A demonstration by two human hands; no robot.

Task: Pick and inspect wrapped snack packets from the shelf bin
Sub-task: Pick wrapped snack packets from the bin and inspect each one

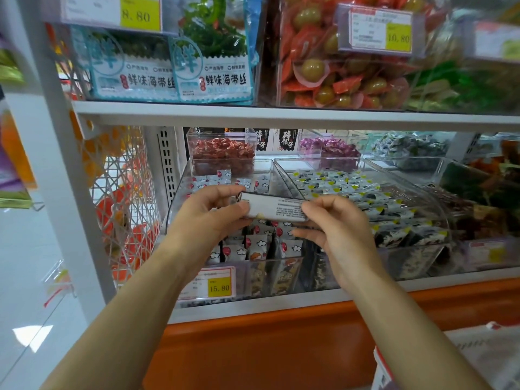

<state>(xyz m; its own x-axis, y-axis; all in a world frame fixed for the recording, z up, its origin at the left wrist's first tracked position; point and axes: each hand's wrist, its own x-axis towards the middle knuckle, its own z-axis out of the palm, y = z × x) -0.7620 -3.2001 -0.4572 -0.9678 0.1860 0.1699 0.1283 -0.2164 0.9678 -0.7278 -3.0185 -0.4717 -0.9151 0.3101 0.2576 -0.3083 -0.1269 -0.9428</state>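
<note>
Here both hands hold one snack packet [274,208] between them. The left hand [209,213] pinches its left end between thumb and curled fingers, and the right hand [336,230] pinches its right end with thumb and forefinger, the other fingers loosely spread below. The packet is long and narrow, lies nearly level with its right end a little lower, and turns a white back with small dark print toward the camera; a silvery sealed edge shows at the left end.

It hangs just above the front of a clear plastic bin [175,201] at the left of the lower shelf. The bin holds many small white packets [259,246] with red dots and cloud marks, partly hidden behind the hands. A price tag [214,283] reading 15.80 sits on the bin's front.

Just to the right, a second clear bin [439,198] holds grey and white packets with yellow corners. Behind stands a small box of red sweets [222,150]. On the shelf board [253,111] above are seaweed bags [213,66] and a box of orange-wrapped green fruits [337,68]. A white wire mesh panel [121,192] closes the left side.
</note>
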